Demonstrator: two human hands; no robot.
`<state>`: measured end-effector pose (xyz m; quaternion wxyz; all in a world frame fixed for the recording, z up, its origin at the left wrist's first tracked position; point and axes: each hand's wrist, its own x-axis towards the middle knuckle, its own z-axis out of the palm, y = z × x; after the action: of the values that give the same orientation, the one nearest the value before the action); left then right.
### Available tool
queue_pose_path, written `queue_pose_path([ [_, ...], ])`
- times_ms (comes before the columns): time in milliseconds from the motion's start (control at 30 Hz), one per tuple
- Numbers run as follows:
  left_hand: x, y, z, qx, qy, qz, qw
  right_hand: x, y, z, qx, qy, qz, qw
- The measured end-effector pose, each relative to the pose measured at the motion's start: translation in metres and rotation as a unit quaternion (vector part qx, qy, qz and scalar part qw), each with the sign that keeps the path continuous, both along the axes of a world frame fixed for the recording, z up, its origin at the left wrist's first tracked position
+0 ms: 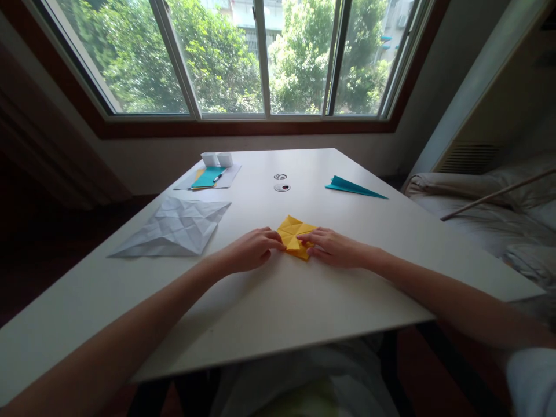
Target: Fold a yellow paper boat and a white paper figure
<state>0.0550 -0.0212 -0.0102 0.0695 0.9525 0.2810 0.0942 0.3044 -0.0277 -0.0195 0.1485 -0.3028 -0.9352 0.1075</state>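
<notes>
A small yellow folded paper (pixel 292 231) with crossing creases lies on the white table in front of me, and a flap is turned over at its lower edge. My left hand (pixel 254 249) is closed at the paper's left corner, thumb and fingertips together on its edge. From the other side, my right hand (pixel 332 248) has its fingers bent over the right part of the paper. Its index fingertip presses near the middle, the thumb sits lower by the edge, and these fingers hide the right corner.
A creased white paper sheet (pixel 182 226) lies at left. Behind it are teal paper (pixel 208 176), a pen (pixel 219 175) and small white containers (pixel 217 159). A folded teal paper shape (pixel 354 187) lies at right. Two round marks (pixel 281 187) show mid-table. The table's front edge (pixel 286 349) is near me.
</notes>
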Motion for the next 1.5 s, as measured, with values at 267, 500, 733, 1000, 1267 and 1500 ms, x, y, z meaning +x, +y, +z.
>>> queue_pose_path([
  [267, 0.004, -0.008, 0.005, 0.015, 0.047, 0.014, 0.999, 0.000, 0.001, -0.001, 0.038, -0.036, 0.049, 0.997],
  [500, 0.008, -0.012, -0.003, 0.072, 0.107, 0.038, 0.991, 0.004, -0.003, 0.008, 0.033, -0.038, 0.065, 0.997],
  [733, 0.014, -0.021, -0.001, 0.079, 0.145, 0.043, 0.985, 0.003, -0.006, 0.014, 0.012, -0.012, 0.111, 0.994],
  [1000, 0.012, -0.021, -0.001, 0.075, 0.147, 0.053, 0.985, 0.005, -0.006, 0.016, -0.032, 0.008, 0.123, 0.992],
  [1267, -0.007, -0.017, 0.011, 0.039, 0.166, 0.065, 0.983, 0.006, -0.004, 0.013, -0.073, 0.031, 0.120, 0.990],
  [1500, -0.022, -0.012, 0.026, -0.001, 0.167, 0.112, 0.980, 0.006, -0.004, 0.014, -0.081, 0.028, 0.120, 0.989],
])
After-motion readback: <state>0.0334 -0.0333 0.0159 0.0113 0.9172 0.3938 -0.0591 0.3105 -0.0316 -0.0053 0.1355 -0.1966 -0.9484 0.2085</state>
